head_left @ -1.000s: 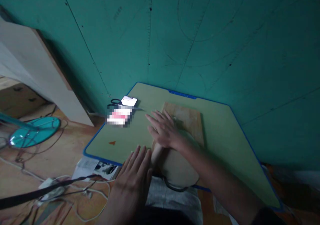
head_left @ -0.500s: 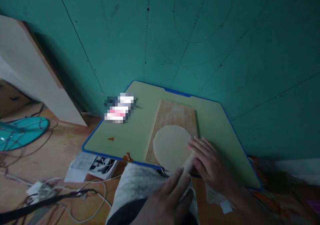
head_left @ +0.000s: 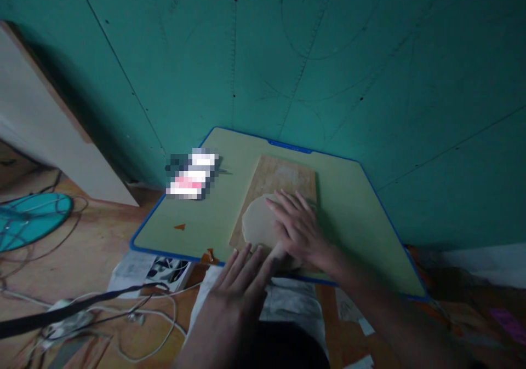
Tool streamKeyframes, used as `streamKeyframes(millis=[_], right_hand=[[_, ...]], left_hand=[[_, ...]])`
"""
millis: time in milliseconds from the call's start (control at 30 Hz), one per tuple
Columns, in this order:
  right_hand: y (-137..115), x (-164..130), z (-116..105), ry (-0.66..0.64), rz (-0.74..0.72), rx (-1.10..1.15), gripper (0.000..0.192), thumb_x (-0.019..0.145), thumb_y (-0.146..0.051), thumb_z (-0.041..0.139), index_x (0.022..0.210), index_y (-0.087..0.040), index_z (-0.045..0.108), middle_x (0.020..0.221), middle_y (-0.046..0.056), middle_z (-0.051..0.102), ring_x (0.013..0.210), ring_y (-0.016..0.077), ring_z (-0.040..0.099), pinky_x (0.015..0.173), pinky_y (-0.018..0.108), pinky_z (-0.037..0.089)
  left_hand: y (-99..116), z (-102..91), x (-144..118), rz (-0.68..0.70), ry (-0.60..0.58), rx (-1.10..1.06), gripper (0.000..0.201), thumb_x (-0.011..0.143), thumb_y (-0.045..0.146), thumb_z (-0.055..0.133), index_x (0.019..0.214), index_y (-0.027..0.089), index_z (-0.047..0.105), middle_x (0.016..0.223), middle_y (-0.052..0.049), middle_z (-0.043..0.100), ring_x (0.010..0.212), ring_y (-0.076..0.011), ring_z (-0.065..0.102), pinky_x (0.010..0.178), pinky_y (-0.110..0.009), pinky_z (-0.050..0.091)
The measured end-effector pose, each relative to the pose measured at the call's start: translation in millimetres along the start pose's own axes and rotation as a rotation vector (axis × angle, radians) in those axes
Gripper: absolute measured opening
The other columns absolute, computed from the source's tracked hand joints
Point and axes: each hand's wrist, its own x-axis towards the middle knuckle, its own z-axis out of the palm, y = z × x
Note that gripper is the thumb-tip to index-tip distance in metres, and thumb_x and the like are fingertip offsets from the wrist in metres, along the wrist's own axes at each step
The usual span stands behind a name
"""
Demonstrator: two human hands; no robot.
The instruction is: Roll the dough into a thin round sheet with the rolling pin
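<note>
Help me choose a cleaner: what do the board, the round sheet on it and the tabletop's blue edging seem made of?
The board: apparently wood, matte, from its tan, streaky surface.
The round sheet: probably dough, pale, smooth and matte, with a slightly uneven rim.
The blue edging: likely plastic, from its even colour and rounded corners; dim light leaves it open.

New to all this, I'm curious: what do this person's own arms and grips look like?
The left grip and right grip are bare human hands with jointed fingers and no visible gloves or rings. The tapering, bare right forearm shows no watch, cable or marking. Any sleeve is lost in the dark.
</note>
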Motion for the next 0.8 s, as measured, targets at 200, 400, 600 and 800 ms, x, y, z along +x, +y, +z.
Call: streamKeyframes(millis=[200, 400, 600, 800], right_hand=[[-15, 64, 8, -0.107, -0.036, -0.01, 0.054, 0.102, -0.035, 0.038, 0.151, -0.014, 0.044, 0.159, 0.015, 0.04, 0.149, 0.0274, 0.032, 0.124, 0.053, 0.016], [-15, 50, 7, 0.114, 0.011, 0.093, 0.046, 0.101, -0.029, 0.039, 0.142, -0.015, 0.055, 0.148, 0.012, 0.054, 0.137, 0.0235, 0.046, 0.119, 0.043, 0.03], [12, -33, 8, 0.176, -0.173, 0.192, 0.049, 0.095, -0.048, 0.055, 0.134, -0.019, 0.063, 0.149, 0.016, 0.051, 0.139, 0.0298, 0.043, 0.115, 0.053, 0.035], [24, -66, 15, 0.2, -0.262, 0.157, 0.056, 0.089, -0.064, 0.061, 0.124, -0.021, 0.069, 0.146, 0.017, 0.053, 0.14, 0.032, 0.043, 0.117, 0.058, 0.03]], left_hand=[[-35, -5.6, -1, -0.065, 0.048, -0.02, 0.043, 0.099, 0.027, 0.051, 0.141, 0.016, 0.052, 0.144, -0.016, 0.058, 0.14, -0.0305, 0.047, 0.112, -0.053, 0.045], [-61, -25.2, 26, -0.285, -0.066, -0.247, 0.048, 0.1, 0.047, 0.047, 0.137, 0.019, 0.058, 0.151, -0.017, 0.05, 0.137, -0.0327, 0.051, 0.107, -0.05, 0.05], [-90, -4.7, 92, -0.473, -0.041, -0.473, 0.056, 0.103, 0.048, 0.028, 0.135, 0.013, 0.057, 0.143, -0.014, 0.059, 0.135, -0.026, 0.054, 0.113, -0.042, 0.044], [-97, 22.5, 128, -0.405, -0.079, -0.372, 0.053, 0.103, 0.044, 0.028, 0.135, 0.012, 0.056, 0.15, -0.016, 0.051, 0.144, -0.0265, 0.042, 0.119, -0.044, 0.035]])
